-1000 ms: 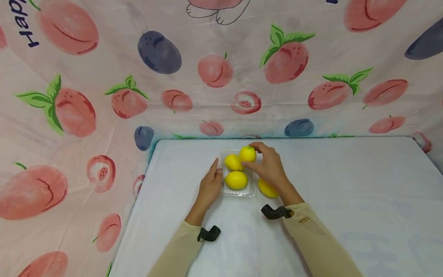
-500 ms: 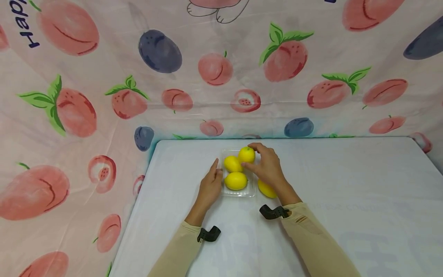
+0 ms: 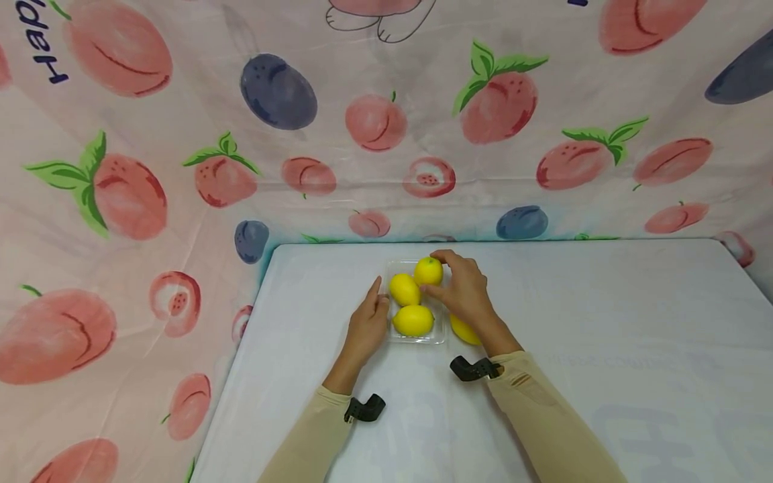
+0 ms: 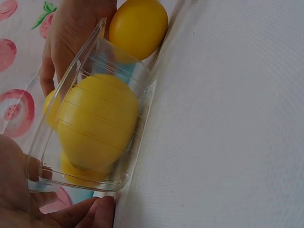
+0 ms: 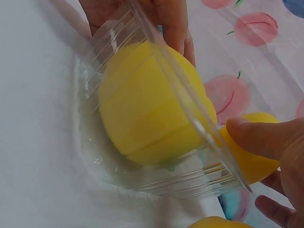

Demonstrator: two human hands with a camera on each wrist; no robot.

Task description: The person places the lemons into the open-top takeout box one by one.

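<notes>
A clear plastic container [image 3: 417,337] holds a lemon [image 3: 413,321] in its near half and another lemon [image 3: 404,290] at the far left. My left hand [image 3: 366,324] grips the container's left side, with the thumb at the rim and the other fingers along the outer wall. With thumb and fingers my right hand [image 3: 466,288] pinches a third lemon [image 3: 428,272] over the container's far right corner, against the far-left lemon. In the right wrist view the thumb presses on this pinched lemon [image 5: 254,147], close by the clear rim.
One more lemon [image 3: 464,330] lies on the white table [image 3: 580,402] just right of the container, partly hidden under the right wrist. A fruit-printed cloth [image 3: 374,181] hangs behind and at the left of the table. Black wrist cameras [image 3: 365,408] sit on both wrists.
My right hand has shifted slightly left and nearer with its lemon. Both lemons in the container have slid a little toward the near side. The left hand has stayed put.
</notes>
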